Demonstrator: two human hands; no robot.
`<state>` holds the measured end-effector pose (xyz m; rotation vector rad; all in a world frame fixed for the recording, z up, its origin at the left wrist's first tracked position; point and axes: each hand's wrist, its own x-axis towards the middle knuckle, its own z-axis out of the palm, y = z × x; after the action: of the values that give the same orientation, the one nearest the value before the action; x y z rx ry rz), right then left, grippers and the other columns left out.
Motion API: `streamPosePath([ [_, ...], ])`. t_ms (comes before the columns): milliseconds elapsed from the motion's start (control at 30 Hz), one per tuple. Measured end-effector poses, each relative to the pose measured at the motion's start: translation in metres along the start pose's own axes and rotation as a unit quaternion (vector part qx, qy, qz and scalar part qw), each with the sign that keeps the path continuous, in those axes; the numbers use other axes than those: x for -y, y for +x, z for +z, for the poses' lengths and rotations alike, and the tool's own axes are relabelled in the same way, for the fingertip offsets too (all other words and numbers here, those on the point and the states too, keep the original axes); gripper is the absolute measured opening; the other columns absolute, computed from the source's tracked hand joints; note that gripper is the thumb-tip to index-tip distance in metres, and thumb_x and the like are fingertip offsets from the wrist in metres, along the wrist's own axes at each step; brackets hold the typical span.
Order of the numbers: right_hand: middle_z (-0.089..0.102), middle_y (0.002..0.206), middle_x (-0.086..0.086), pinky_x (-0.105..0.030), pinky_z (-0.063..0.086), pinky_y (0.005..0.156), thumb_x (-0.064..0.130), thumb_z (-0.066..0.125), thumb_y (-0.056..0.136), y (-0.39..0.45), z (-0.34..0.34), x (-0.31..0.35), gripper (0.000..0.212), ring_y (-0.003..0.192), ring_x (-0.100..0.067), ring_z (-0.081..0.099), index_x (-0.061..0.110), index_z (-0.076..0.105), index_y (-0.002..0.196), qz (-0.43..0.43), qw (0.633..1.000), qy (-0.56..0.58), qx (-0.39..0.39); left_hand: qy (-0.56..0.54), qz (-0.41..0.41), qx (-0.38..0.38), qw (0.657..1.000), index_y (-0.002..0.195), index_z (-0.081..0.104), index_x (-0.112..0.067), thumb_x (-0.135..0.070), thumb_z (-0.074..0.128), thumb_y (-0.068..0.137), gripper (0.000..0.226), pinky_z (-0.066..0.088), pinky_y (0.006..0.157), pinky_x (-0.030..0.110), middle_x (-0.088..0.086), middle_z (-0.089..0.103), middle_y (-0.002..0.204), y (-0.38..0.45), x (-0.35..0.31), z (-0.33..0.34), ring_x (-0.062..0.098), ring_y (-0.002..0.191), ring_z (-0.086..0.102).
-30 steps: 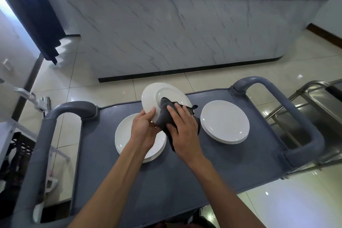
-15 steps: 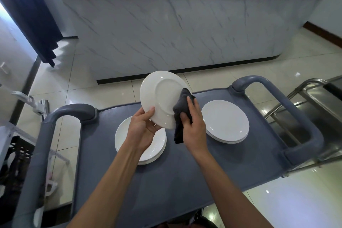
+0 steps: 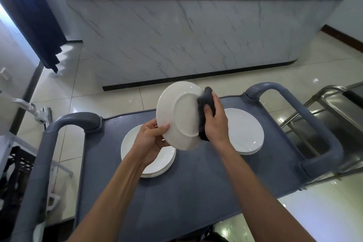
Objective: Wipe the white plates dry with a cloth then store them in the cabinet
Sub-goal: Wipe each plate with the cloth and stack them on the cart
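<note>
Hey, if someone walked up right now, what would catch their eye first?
First, the white plate held tilted above the gray cart, its underside facing the camera: the left hand grips its lower-left rim while the right hand presses a dark cloth to its right edge. Below sit two stacks of white plates, left stack and right stack.
</note>
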<state>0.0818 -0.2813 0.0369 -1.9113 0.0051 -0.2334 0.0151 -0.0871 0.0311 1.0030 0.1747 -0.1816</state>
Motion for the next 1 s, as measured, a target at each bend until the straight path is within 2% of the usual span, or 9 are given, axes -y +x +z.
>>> streamPosePath([
  [133,0.042,0.153,0.011,-0.036,0.032,0.117,0.023,0.047,0.102,0.01,-0.001,0.0,0.049,0.14,-0.007,0.038,0.028,0.039,0.15,-0.033,0.999,-0.037,0.018,0.019,-0.003,0.011,1.0,0.094,0.08,-0.013,-0.007,0.067,0.079,0.022,0.061,0.067,0.045,0.011,0.074,0.099,-0.001,-0.001,0.001,0.027,0.082,0.069],
  [267,0.042,0.155,0.003,-0.042,0.031,0.117,0.028,0.046,0.1,0.013,0.003,0.003,0.051,0.143,-0.016,0.037,0.022,0.041,0.15,-0.094,0.991,-0.089,0.033,0.056,-0.001,0.025,0.998,0.093,0.08,-0.014,-0.003,0.075,0.076,0.02,0.06,0.063,0.043,0.013,0.074,0.096,-0.003,0.001,0.003,0.029,0.081,0.067],
  [433,0.041,0.155,0.0,-0.048,0.029,0.117,0.038,0.038,0.099,0.006,0.013,0.014,0.054,0.144,-0.019,0.035,0.024,0.041,0.151,-0.166,0.972,-0.147,0.076,0.075,-0.002,0.023,0.997,0.101,0.077,-0.008,-0.006,0.073,0.074,0.027,0.057,0.067,0.043,0.02,0.072,0.1,-0.003,0.007,0.006,0.034,0.086,0.066],
  [567,0.036,0.159,-0.002,-0.053,0.024,0.118,0.046,0.03,0.097,-0.004,0.023,0.014,0.058,0.148,-0.023,0.028,0.026,0.039,0.152,-0.185,0.963,-0.174,0.095,0.09,-0.002,0.016,0.996,0.106,0.076,-0.004,0.002,0.071,0.078,0.029,0.057,0.073,0.047,0.025,0.072,0.105,-0.004,0.009,0.01,0.037,0.087,0.069],
  [733,0.032,0.161,-0.001,-0.053,0.02,0.119,0.042,0.032,0.099,-0.019,0.039,0.014,0.054,0.15,-0.022,0.022,0.029,0.039,0.152,-0.212,0.953,-0.182,0.119,0.101,0.0,0.0,0.995,0.108,0.071,0.003,0.011,0.063,0.085,0.026,0.06,0.066,0.041,0.025,0.073,0.101,-0.005,0.009,0.011,0.036,0.085,0.071],
  [833,0.029,0.162,0.002,-0.052,0.017,0.12,0.04,0.033,0.1,-0.022,0.042,0.012,0.053,0.151,-0.018,0.018,0.031,0.037,0.152,-0.212,0.95,-0.188,0.13,0.095,0.002,-0.002,0.996,0.104,0.073,0.001,0.013,0.062,0.085,0.025,0.058,0.062,0.038,0.023,0.073,0.097,-0.007,0.009,0.011,0.035,0.082,0.072],
  [1000,0.036,0.159,0.001,-0.05,0.022,0.118,0.044,0.031,0.101,-0.017,0.04,0.01,0.053,0.149,-0.019,0.026,0.028,0.041,0.15,-0.219,0.954,-0.17,0.114,0.081,0.001,-0.005,0.997,0.098,0.077,-0.007,0.012,0.062,0.084,0.027,0.059,0.067,0.042,0.022,0.074,0.099,-0.009,0.009,0.01,0.036,0.085,0.071],
])
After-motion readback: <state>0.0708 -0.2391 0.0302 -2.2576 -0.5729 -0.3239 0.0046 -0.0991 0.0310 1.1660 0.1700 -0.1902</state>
